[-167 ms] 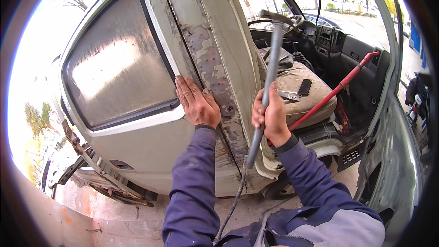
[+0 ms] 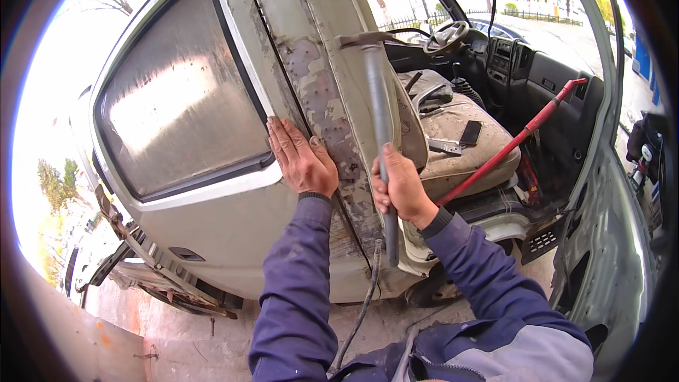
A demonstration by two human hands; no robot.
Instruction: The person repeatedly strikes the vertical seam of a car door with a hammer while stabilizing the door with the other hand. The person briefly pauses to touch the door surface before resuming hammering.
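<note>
Grey hammer (image 2: 379,106), red bar (image 2: 525,134), pale-green pillar (image 2: 327,92) (blotched brownish-mauve)

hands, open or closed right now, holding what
Left hand: open, laid against the vehicle's side, holding nothing visible.
Right hand: closed, holding the hammer.

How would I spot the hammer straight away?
Find the pale vehicle cab, then its patchy, paint-worn pillar. Just right of that, the right hand grips the hammer: grey handle, dark crosswise head, unlike the red bar farther right.
</note>
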